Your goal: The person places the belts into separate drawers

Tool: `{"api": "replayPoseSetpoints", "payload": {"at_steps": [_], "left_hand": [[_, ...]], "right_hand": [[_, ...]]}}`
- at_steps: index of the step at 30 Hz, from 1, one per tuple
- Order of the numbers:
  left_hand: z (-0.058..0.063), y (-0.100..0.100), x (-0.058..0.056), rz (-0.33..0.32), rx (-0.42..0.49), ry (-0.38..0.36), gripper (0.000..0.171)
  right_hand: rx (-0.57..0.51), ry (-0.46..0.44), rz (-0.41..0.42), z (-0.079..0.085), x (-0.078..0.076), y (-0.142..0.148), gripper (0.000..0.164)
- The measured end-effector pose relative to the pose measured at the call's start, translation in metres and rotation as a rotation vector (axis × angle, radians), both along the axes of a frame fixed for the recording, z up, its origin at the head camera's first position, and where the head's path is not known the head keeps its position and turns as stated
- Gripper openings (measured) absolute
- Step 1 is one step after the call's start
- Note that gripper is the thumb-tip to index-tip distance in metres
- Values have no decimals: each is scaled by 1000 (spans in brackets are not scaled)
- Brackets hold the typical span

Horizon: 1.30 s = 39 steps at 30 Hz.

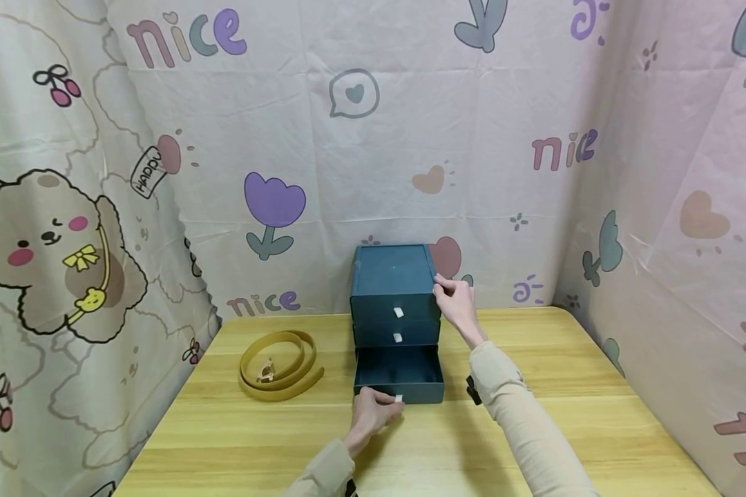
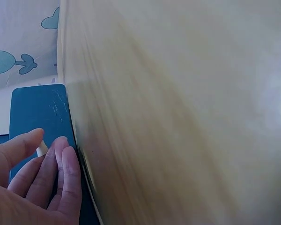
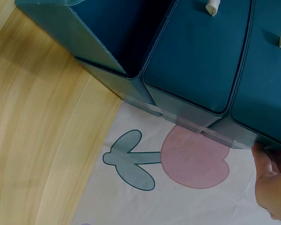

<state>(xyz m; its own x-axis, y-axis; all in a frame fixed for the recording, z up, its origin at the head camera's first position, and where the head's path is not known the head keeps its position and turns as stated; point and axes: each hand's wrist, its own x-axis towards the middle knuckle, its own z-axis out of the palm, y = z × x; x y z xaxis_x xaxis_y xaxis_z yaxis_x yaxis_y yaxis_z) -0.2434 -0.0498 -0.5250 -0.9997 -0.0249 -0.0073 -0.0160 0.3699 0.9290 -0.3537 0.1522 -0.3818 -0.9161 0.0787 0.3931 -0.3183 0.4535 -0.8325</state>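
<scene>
A dark blue box with three stacked drawers (image 1: 393, 270) stands near the back of the table. Its bottom drawer (image 1: 419, 393) is pulled out, and the visible inside holds nothing. My left hand (image 1: 373, 414) is at the front of that drawer, pinching its small pale pull tab (image 2: 41, 149) between thumb and fingers. With curled fingers my right hand (image 1: 456, 300) grips the upper right edge of the box. In the right wrist view the fingers (image 3: 262, 161) touch the side of the top section; part of this hand is cut off by the frame.
Left of the box lies a coiled yellow belt (image 1: 284, 395) with a gold-coloured buckle (image 1: 266, 373). Both upper drawers are closed, each with a pale tab (image 1: 399, 313). Printed cloth (image 1: 348, 172) hangs behind the wooden table (image 1: 224, 449) and on both sides.
</scene>
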Motion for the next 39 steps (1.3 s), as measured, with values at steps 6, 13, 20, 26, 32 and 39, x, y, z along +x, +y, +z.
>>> {"api": "replayPoseSetpoints", "payload": {"at_steps": [6,13,20,26,32,39], "left_hand": [[0,-1,1,-7,-9,-36,15],[0,-2,4,-19,-22,-63,15],[1,-3,7,-39,-24,-52,15],[1,-2,11,-77,-17,-29,15],[2,-2,13,-72,-22,-29,14],[1,-4,16,-87,-22,-38,13]], "right_hand": [[-4,1,1,-1,0,1,36],[3,-8,3,-2,0,0,37],[3,4,1,-1,0,1,36],[-9,9,9,0,0,1,36],[-4,10,7,0,1,1,36],[-12,11,11,-1,1,1,36]]}}
